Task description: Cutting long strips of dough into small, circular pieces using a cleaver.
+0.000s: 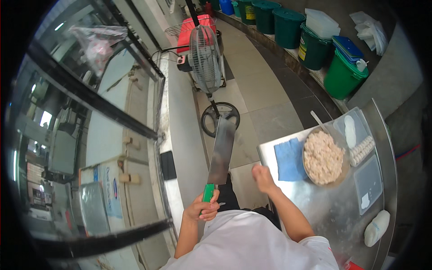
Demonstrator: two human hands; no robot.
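My left hand (202,208) is wrapped round the green handle of a cleaver (221,153). Its broad, long blade points up and away from me, over the floor. To the right, my right hand (263,178) is curled into a loose fist beside the near left edge of the steel table (310,202); nothing shows in it. On that table, nearest to this hand, lies a folded blue cloth (289,159). Just past the cloth stands a round bowl (344,173) heaped with pale pinkish minced filling (323,157), and a light-coloured utensil handle (316,118) sticks out behind it.
A clear tray (361,121) with white rolled pieces, a clear lid (369,180) and a white wrapped bundle (377,228) line the table's right side. A standing fan (204,58) is ahead. Green buckets (344,74) line the far wall. A glass-panelled frame (90,108) runs along my left.
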